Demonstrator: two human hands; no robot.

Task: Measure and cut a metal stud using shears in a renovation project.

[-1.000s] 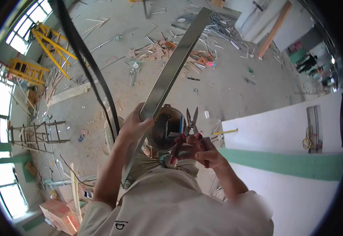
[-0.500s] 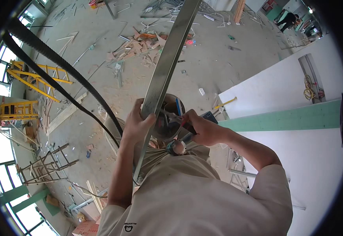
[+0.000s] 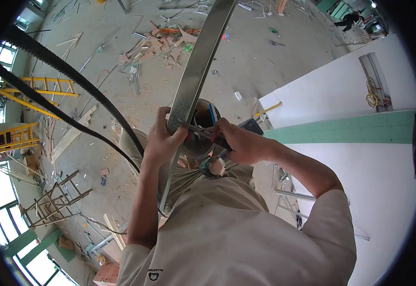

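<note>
The left hand (image 3: pixel 161 140) grips a long metal channel (image 3: pixel 199 66) slanting through mid-view. The right hand (image 3: pixel 246 142) clasps red-handled pliers (image 3: pixel 216 138) at its edge; no finished cut shows, their bite unclear.

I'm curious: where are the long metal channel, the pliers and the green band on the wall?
Long metal channel (image 3: pixel 196 71): head view, on its broad grey face.
Pliers (image 3: pixel 221 140): head view, on a handle, just behind its red part.
Green band (image 3: pixel 341 129): head view, about midway along its length.

L hand (image 3: pixel 160 143) grips channel (image 3: pixel 197 71), R hand (image 3: pixel 243 143) pliers (image 3: pixel 219 139).
</note>
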